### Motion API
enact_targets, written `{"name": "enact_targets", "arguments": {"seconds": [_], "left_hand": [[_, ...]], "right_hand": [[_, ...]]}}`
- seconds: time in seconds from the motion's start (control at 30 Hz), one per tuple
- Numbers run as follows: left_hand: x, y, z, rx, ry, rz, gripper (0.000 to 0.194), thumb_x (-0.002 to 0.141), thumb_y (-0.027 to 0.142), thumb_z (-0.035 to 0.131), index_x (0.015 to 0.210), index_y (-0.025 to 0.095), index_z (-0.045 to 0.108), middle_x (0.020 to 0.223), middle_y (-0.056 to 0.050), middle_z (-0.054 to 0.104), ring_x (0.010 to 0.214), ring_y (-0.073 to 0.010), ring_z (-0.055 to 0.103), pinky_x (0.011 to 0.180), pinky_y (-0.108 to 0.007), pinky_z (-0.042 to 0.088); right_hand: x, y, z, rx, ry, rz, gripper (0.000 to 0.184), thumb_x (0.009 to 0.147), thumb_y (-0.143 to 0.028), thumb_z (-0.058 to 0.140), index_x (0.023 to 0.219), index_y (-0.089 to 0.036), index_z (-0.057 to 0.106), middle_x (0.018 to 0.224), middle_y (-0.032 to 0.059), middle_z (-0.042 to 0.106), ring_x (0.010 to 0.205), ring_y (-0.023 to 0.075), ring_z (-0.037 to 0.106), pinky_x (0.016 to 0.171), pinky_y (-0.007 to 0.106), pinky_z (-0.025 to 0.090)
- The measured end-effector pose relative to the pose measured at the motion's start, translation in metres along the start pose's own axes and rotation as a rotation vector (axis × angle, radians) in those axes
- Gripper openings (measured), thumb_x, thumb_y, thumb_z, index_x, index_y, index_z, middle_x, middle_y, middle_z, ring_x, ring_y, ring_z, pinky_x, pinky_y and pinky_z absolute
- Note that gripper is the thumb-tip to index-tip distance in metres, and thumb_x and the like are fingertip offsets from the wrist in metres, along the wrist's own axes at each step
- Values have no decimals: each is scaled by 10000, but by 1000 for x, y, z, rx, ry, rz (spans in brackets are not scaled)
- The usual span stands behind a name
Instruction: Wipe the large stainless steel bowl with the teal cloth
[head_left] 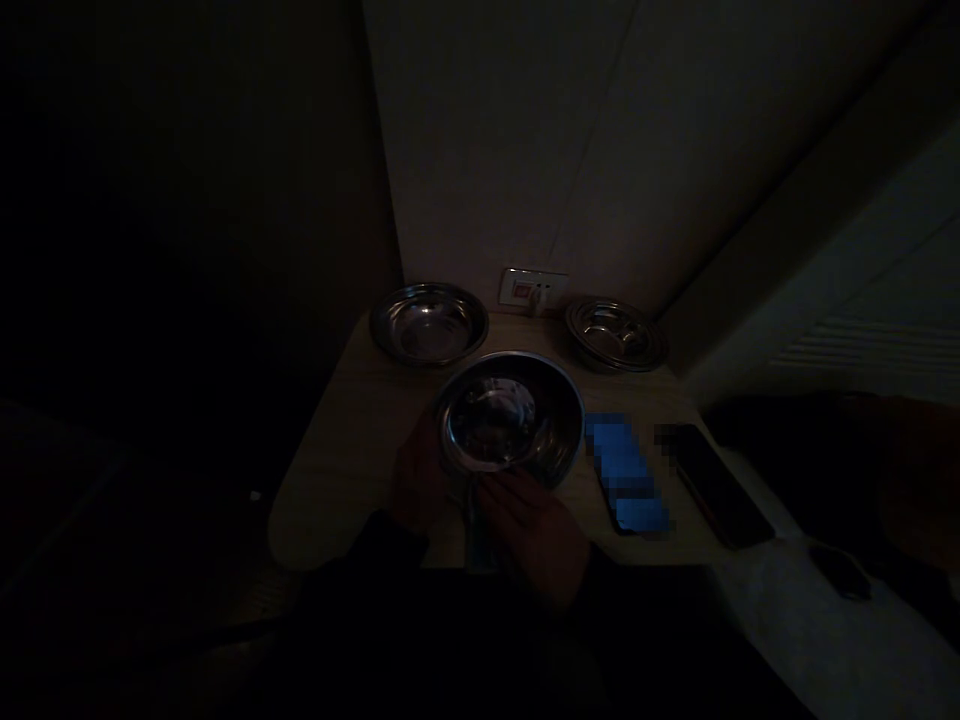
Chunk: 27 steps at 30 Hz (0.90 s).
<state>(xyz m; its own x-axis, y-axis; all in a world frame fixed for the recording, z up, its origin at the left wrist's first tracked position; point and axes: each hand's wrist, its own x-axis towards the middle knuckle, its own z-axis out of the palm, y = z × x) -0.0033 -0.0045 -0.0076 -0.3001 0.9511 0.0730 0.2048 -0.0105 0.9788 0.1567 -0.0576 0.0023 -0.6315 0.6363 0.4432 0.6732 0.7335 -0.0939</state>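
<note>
The scene is very dark. A small steel plate (489,424) is held tilted over a larger steel bowl (559,405) on a light wooden table (337,470). My left hand (416,478) grips the small plate's left rim. My right hand (534,530) is closed at the plate's lower edge, with what looks like a dark cloth (476,530) hanging beneath it; I cannot make out exactly what it holds.
Two more steel dishes stand at the back: one on the left (429,322), one on the right (616,335). A wall socket (534,290) sits between them. A blurred blue object (626,475) and a dark phone (720,485) lie to the right.
</note>
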Motion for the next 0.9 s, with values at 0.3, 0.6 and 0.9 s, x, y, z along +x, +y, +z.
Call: {"name": "enact_targets", "arguments": {"seconds": [0.3,0.6,0.9], "left_hand": [[2,22,-5,-82,-30,-13,385,890,429,334,818,194,631,837,-49,714,800,-204,645,739,-322,512],[4,13,-5,-157,-123,-39,558,875,562,298,1021,152,647,1057,-81,694,1017,-232,615,932,-376,441],[0,10,-5,-196,-212,98,547,862,510,409,1274,160,492,1334,-84,533,1261,-217,449,1064,-346,334]], "right_hand": [[-6,19,-21,-49,-124,-66,291,870,-157,504,1144,-110,587,1125,121,665,1056,234,603,989,486,431],[-12,22,-12,-120,70,-165,246,876,-100,478,1080,-80,615,1035,121,697,969,227,633,930,430,497],[-8,17,-6,-6,144,-39,265,874,-143,485,1102,-80,605,1050,127,691,998,227,623,916,407,514]]}}
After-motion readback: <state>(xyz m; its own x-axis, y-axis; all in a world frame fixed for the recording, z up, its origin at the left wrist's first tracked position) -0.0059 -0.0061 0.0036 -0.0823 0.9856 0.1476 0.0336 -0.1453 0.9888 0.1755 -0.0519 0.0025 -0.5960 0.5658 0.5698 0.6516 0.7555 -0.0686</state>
